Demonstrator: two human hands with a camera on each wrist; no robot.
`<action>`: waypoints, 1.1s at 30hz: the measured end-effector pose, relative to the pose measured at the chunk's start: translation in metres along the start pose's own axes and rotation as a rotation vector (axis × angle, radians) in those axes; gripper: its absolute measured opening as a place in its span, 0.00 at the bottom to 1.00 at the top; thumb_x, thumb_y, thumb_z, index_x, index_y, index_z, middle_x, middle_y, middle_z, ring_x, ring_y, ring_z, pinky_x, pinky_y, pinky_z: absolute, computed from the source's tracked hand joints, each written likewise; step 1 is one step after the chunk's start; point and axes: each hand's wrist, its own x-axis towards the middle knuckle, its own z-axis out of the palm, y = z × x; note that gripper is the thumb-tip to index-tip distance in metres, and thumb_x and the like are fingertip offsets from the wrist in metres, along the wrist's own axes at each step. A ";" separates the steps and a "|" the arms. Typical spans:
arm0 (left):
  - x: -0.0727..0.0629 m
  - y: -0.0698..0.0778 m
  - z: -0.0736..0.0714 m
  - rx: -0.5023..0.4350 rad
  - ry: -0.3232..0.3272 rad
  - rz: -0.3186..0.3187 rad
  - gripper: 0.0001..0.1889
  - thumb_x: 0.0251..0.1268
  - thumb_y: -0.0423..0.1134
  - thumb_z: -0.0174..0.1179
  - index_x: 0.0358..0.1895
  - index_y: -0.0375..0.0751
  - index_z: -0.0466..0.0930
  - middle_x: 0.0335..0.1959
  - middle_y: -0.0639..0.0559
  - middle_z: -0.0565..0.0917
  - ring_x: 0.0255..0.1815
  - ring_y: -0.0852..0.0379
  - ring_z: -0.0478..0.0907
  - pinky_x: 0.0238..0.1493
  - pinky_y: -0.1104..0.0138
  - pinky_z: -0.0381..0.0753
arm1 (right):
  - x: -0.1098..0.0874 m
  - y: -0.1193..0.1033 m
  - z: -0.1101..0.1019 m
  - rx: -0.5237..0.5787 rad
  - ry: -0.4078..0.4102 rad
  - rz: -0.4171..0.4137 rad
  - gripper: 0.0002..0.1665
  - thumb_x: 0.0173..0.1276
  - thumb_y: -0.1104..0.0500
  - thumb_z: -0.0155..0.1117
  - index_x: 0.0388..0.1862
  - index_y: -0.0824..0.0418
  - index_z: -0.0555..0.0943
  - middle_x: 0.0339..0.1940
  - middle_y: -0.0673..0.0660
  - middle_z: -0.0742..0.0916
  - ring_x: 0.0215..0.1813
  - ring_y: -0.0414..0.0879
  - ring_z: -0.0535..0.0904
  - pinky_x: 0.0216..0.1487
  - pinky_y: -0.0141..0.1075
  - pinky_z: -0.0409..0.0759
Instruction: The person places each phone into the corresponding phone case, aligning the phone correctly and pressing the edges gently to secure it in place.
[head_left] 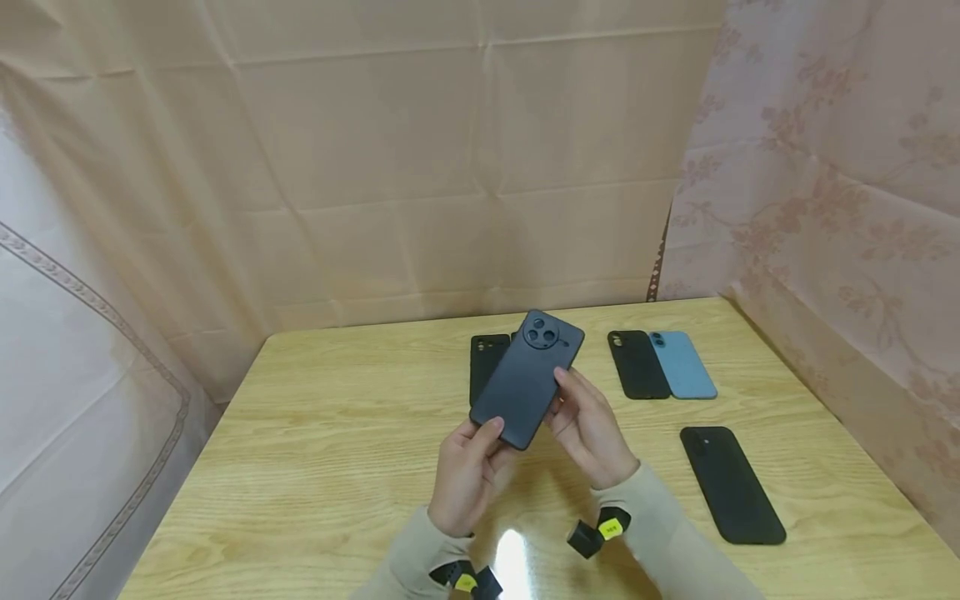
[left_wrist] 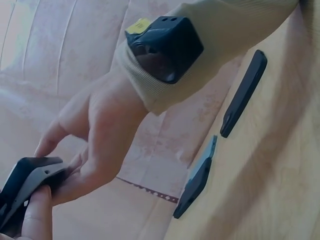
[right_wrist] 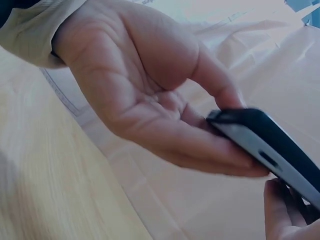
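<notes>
In the head view, a dark phone (head_left: 525,383) with a round camera island is held tilted above the table. My left hand (head_left: 465,479) grips its lower end, thumb on the back. My right hand (head_left: 588,429) holds its right edge, thumb on the back and fingers beneath. Side on, the right wrist view shows a black case (right_wrist: 265,125) over the phone's silvery edge (right_wrist: 245,140); whether it is fully seated I cannot tell. Behind the phone, partly hidden, lies a black phone case (head_left: 486,358).
On the wooden table (head_left: 315,450), a black phone case (head_left: 637,367) lies beside a light blue phone (head_left: 684,367) at the back right. Nearer on the right is another black phone or case (head_left: 733,487). Curtains hang behind the table and along its sides.
</notes>
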 end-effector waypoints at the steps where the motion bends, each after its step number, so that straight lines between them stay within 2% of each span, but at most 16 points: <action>1: 0.000 0.001 -0.001 -0.001 -0.002 0.004 0.21 0.71 0.32 0.54 0.62 0.20 0.69 0.44 0.49 0.87 0.44 0.60 0.86 0.46 0.69 0.86 | 0.000 -0.001 -0.001 0.000 -0.006 -0.002 0.25 0.80 0.55 0.46 0.73 0.56 0.64 0.52 0.48 0.86 0.50 0.38 0.84 0.51 0.32 0.83; 6: 0.003 0.010 -0.006 0.057 -0.004 0.010 0.22 0.71 0.32 0.54 0.62 0.19 0.68 0.45 0.48 0.87 0.42 0.60 0.87 0.44 0.69 0.86 | 0.001 -0.009 -0.007 -0.024 -0.058 0.004 0.21 0.81 0.52 0.44 0.68 0.53 0.68 0.50 0.49 0.87 0.50 0.40 0.85 0.52 0.33 0.84; 13: 0.008 0.024 -0.016 0.124 0.012 -0.003 0.22 0.69 0.31 0.52 0.62 0.18 0.69 0.44 0.47 0.88 0.40 0.61 0.87 0.40 0.70 0.86 | 0.005 -0.027 -0.020 -0.049 -0.187 0.012 0.22 0.82 0.49 0.37 0.63 0.53 0.74 0.49 0.52 0.88 0.50 0.45 0.86 0.53 0.40 0.85; 17: 0.011 0.029 -0.021 0.181 0.008 -0.008 0.22 0.68 0.31 0.51 0.60 0.17 0.71 0.43 0.47 0.87 0.38 0.63 0.87 0.39 0.71 0.86 | 0.004 -0.037 -0.023 -0.126 -0.128 0.022 0.18 0.81 0.49 0.42 0.54 0.54 0.78 0.46 0.49 0.88 0.45 0.40 0.86 0.49 0.37 0.86; 22: 0.015 0.034 -0.027 0.268 -0.006 -0.021 0.21 0.68 0.33 0.51 0.58 0.19 0.74 0.42 0.46 0.88 0.35 0.63 0.87 0.39 0.70 0.86 | 0.001 -0.045 -0.023 -0.233 -0.030 0.098 0.14 0.79 0.51 0.49 0.45 0.53 0.82 0.40 0.48 0.85 0.39 0.36 0.84 0.42 0.31 0.85; 27: 0.018 0.038 -0.033 0.296 -0.001 -0.028 0.20 0.69 0.33 0.51 0.56 0.19 0.75 0.37 0.51 0.87 0.33 0.63 0.86 0.39 0.70 0.85 | -0.001 -0.048 -0.024 -0.320 -0.044 0.173 0.11 0.77 0.57 0.52 0.49 0.54 0.82 0.43 0.50 0.87 0.42 0.38 0.86 0.43 0.31 0.86; 33: 0.019 0.043 -0.037 0.319 0.019 -0.015 0.19 0.71 0.34 0.50 0.54 0.19 0.76 0.37 0.53 0.86 0.35 0.63 0.84 0.41 0.69 0.85 | -0.002 -0.046 -0.023 -0.330 -0.127 0.192 0.14 0.76 0.62 0.52 0.57 0.59 0.78 0.46 0.52 0.89 0.44 0.42 0.88 0.48 0.35 0.86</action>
